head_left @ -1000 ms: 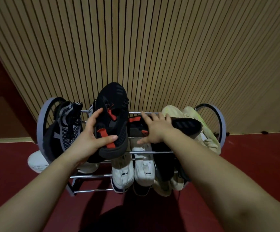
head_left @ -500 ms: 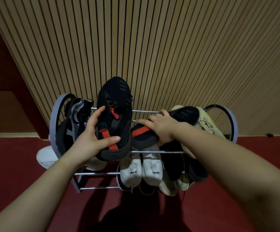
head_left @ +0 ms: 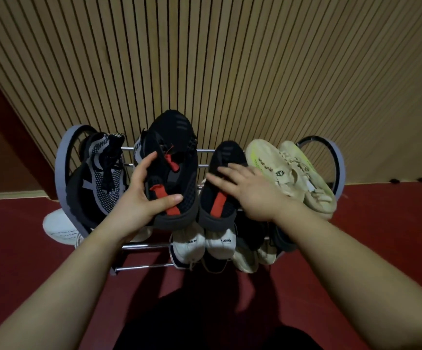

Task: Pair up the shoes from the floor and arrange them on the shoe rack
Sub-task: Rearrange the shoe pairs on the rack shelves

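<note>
Top tier of the shoe rack (head_left: pixel 159 246): left hand (head_left: pixel 139 200) grips the left black shoe (head_left: pixel 177 157) at its heel end, thumb across the red heel tab, fingers curled over the collar; the heel overhangs the front rail. Right hand (head_left: pixel 253 190) lies flat with fingers spread on the right black shoe (head_left: pixel 220 195), not clasping it. The two black shoes sit side by side, sides touching or nearly so, toes toward the slatted wall (head_left: pixel 230 59). Grey-and-black sneaker (head_left: pixel 98 178) is just beside the left black shoe, against the rack's left hoop. Cream sneakers (head_left: pixel 288 173) fill the right end up to the right hoop. Lower tier holds white sneakers (head_left: pixel 205 246). One white shoe (head_left: pixel 58 226) lies on the red floor (head_left: pixel 15 248) outside the left hoop.
</note>
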The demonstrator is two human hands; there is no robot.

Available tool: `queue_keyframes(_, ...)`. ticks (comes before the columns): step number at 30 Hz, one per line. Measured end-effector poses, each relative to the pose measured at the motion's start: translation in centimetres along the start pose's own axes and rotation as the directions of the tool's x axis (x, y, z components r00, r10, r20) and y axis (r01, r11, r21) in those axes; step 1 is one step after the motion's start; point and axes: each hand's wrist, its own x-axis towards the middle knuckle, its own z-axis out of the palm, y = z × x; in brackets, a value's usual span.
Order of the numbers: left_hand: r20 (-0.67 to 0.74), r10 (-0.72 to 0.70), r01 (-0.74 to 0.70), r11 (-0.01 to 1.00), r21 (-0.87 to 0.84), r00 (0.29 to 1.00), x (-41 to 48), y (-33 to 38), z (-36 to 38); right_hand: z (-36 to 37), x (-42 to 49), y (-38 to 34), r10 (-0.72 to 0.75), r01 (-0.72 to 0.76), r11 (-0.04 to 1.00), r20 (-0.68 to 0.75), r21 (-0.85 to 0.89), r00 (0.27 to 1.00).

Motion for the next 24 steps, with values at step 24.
queue_keyframes(24,-0.029,-0.068,0.066,0.996,-0.062,0.997,-2.4,-1.3,1.2,6.1,-4.6,-5.2,0.648,-0.227,0.382,-0.084,0.896,0.757)
